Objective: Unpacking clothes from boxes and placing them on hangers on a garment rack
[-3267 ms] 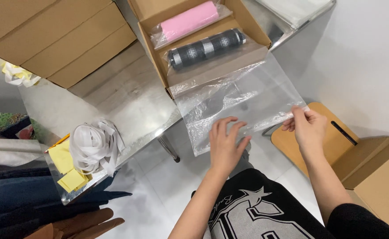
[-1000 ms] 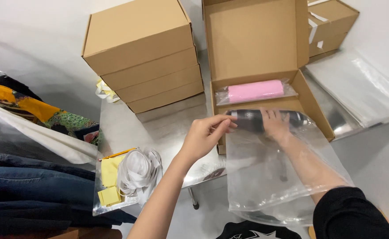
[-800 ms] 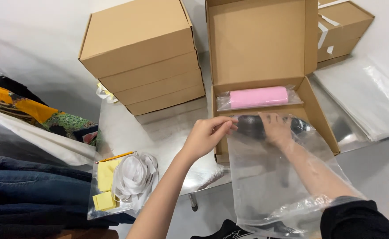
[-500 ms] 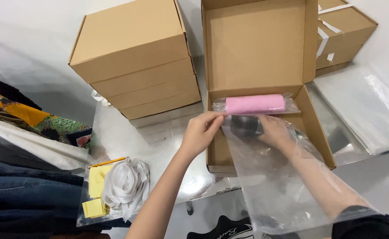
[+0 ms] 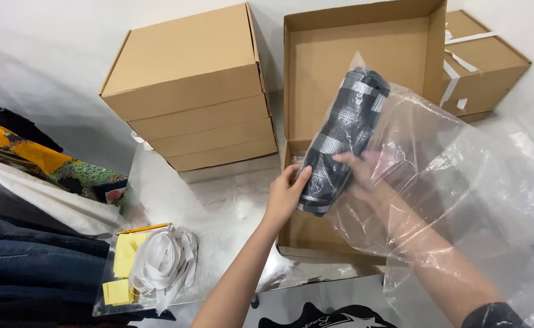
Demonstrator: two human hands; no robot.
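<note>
Both my hands hold a rolled dark plaid garment (image 5: 340, 136), tilted upright above the open cardboard box (image 5: 364, 54). My left hand (image 5: 286, 195) grips the roll's lower end from the left. My right hand (image 5: 364, 173) is inside a large clear plastic bag (image 5: 461, 182), which is draped over my forearm, and it grips the roll through the film. The pink bundle seen earlier is hidden behind the bag.
A stack of closed cardboard boxes (image 5: 197, 91) stands left of the open box. Another taped box (image 5: 482, 61) sits at the back right. A bag of white ribbons and yellow notes (image 5: 148, 264) lies on the shiny table (image 5: 224, 200). Folded clothes (image 5: 30, 243) lie left.
The plaid roll has been lifted out of the open box and now stands tilted in both hands. The clear bag has come up with my right arm.
</note>
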